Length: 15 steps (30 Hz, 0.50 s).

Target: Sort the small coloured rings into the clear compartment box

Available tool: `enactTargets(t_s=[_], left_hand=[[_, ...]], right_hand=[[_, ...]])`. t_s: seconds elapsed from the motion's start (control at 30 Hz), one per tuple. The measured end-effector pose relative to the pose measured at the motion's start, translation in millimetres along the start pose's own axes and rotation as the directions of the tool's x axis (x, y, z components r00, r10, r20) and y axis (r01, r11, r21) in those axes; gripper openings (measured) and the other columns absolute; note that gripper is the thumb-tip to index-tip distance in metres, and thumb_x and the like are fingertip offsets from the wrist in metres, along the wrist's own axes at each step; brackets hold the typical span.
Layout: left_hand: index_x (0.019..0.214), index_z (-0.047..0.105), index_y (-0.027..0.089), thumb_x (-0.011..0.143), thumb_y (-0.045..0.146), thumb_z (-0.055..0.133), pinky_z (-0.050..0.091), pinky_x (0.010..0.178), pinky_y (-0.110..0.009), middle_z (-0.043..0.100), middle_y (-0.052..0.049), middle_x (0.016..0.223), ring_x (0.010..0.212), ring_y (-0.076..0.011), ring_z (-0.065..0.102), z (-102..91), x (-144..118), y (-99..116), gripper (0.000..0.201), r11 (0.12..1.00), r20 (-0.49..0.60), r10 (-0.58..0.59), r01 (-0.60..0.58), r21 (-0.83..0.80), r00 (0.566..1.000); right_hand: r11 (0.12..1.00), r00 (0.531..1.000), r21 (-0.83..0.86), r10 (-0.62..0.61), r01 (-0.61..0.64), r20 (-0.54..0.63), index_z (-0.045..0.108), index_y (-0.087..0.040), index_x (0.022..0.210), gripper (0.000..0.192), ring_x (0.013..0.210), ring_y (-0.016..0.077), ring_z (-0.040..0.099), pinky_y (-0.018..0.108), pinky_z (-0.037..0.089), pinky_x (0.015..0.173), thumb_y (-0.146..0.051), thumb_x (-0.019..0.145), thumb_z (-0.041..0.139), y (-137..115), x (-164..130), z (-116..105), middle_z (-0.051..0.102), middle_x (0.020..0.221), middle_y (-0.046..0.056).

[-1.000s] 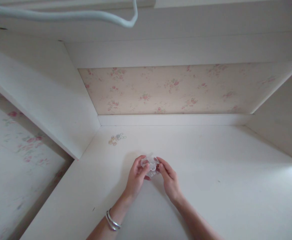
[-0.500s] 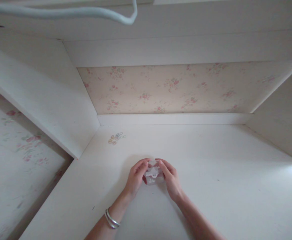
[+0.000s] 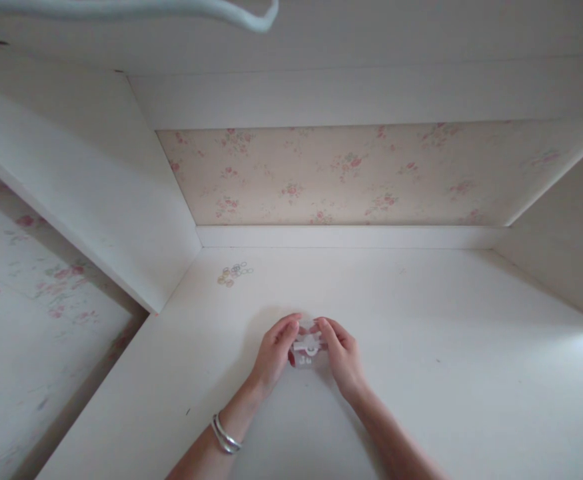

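while both hands meet on the white desk (image 3: 421,320), the left hand (image 3: 274,352) and right hand (image 3: 342,355) curl their fingers around a small clear box (image 3: 307,348), holding it from each side. tiny rings (image 3: 234,273) lie well apart near the back corner.

No legible text anywhere. Small clear box (image 3: 307,350) between the hands shows marks, too blurred to read.

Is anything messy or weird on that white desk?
Only a little: some small coloured rings lie loose near the desk's back left corner. Both hands hold a small clear box.
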<state>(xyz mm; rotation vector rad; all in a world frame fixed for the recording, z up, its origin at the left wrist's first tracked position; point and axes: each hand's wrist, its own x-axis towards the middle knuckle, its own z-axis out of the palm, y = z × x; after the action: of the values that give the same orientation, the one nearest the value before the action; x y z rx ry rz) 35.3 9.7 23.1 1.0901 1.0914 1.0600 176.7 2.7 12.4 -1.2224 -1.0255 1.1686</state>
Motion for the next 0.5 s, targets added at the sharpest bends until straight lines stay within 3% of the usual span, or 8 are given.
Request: enactTargets(t_s=[0.13,0.3,0.5], left_hand=[[0.123,0.044,0.019,0.076,0.058,0.056,0.036,0.036,-0.017,0.060,-0.004,0.086,0.053,-0.0096,0.055,0.6,0.1,-3.6,0.062,0.999,0.066,-0.046,0.046,-0.001,0.997],[0.095,0.056,0.015,0.081,0.060,0.047,0.024,0.030,-0.016,0.054,0.003,0.063,0.033,-0.0037,0.039,0.3,-1.8,-6.2,0.048,0.988,0.222,-0.071,0.037,0.151,0.972],[0.069,0.053,0.015,0.081,0.061,0.045,0.023,0.033,-0.018,0.047,0.004,0.050,0.033,-0.0047,0.035,1.3,-5.1,-1.1,0.048,0.967,0.219,-0.064,0.006,0.256,0.974]], right_hand=[[0.994,0.992,0.103,0.052,-0.040,-0.113,0.066,-0.017,0.091,0.043,0.069,0.0166,0.059,0.026,0.048,0.059,-0.056,0.078,0.054,0.4,3.6,-0.9,0.066,0.086,0.006],[0.989,0.983,0.141,0.073,-0.049,-0.169,0.066,-0.017,0.096,0.046,0.072,0.0162,0.060,0.025,0.046,0.060,-0.058,0.079,0.052,3.7,6.5,-3.4,0.067,0.089,0.005],[0.995,0.986,0.085,0.062,-0.049,-0.157,0.065,-0.018,0.099,0.046,0.081,0.0171,0.059,0.025,0.045,0.066,-0.057,0.081,0.049,7.0,5.8,-3.5,0.067,0.092,0.006]])
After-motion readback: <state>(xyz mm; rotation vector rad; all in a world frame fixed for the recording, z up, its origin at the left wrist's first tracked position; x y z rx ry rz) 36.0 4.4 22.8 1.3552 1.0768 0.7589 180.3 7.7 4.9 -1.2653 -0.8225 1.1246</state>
